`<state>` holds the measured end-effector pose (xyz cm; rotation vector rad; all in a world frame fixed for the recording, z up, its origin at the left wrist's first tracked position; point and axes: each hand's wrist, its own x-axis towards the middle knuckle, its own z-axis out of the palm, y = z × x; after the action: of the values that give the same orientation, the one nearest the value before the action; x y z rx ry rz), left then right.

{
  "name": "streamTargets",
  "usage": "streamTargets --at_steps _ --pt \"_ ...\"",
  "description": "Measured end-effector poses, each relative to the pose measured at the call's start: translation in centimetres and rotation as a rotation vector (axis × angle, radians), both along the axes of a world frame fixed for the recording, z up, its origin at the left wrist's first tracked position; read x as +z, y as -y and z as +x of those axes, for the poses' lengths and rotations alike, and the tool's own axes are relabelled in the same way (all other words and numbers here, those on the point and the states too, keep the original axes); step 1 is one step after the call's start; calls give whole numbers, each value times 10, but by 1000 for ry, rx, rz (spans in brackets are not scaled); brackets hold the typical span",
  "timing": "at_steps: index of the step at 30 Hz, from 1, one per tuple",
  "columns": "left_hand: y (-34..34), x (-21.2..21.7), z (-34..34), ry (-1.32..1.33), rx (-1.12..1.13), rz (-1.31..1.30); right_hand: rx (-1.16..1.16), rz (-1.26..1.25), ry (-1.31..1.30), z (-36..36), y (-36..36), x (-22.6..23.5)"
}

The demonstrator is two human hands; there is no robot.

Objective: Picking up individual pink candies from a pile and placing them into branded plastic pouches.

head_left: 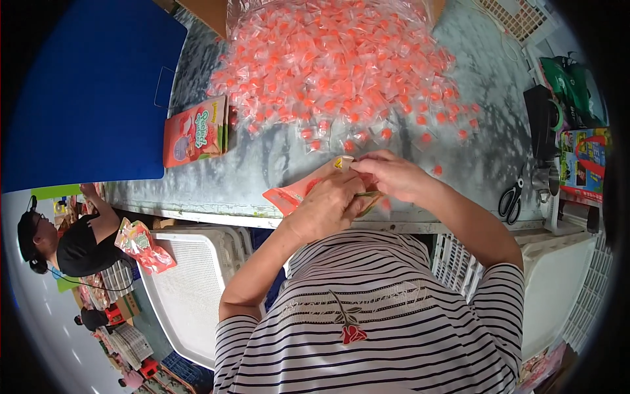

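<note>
A pink candy pouch (287, 195) lies tilted between my hands, just above the table's front edge. My left hand (331, 200) is closed on its side, fingers wrapped over the pouch. At the pouch's mouth, my right hand (392, 176) pinches the rim; its fingertips are partly hidden, so whether they also hold a candy cannot be told. Beyond them spreads a large heap of small pink candies (321, 72) in clear wrappers. One loose wrapped candy (438, 170) rests to the right of my right hand.
A stack of flat pink pouches (197, 133) lies at the left, beside a blue panel (92, 92). Black scissors (511, 200) are at the table's right edge. White trays (190, 269) stand below left. Another person (85, 240) works at the far left.
</note>
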<state>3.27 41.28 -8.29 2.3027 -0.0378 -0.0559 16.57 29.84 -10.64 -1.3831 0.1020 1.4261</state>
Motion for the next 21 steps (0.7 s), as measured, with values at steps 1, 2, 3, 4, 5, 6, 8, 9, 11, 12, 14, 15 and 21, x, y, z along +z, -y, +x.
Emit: streamTargets --at_steps 1,2,3,4,5,6,8,9,11,12,14,15,21 --pt "-1 -1 0 4 33 -14 0 -2 6 5 3 -5" --pt "-2 -3 -1 9 35 -14 97 162 -99 13 9 -14" --pt "-2 -6 -1 49 55 -95 195 326 -205 18 12 -20" --pt "-3 -7 -2 87 76 -178 199 324 -203 16 13 -15" --pt "-3 -6 -2 89 79 -180 345 283 58 13 14 -7" --pt "-3 -4 -3 121 66 -167 488 238 321 11 15 -2" --pt "-2 -1 -4 153 57 -154 679 172 621 9 14 4" --pt "-3 -1 -5 103 34 -136 767 114 838 4 15 11" --pt "-3 0 -7 54 8 -120 845 79 1114 -1 17 11" --pt "-3 -1 -8 86 14 -108 845 77 1114 -2 18 16" --pt "-5 -1 -12 117 28 -95 644 191 907 -1 19 32" --pt "-8 1 -15 78 69 -104 649 193 906 -3 20 35" --pt "-13 22 -34 204 200 39 116 293 912 2 26 33"
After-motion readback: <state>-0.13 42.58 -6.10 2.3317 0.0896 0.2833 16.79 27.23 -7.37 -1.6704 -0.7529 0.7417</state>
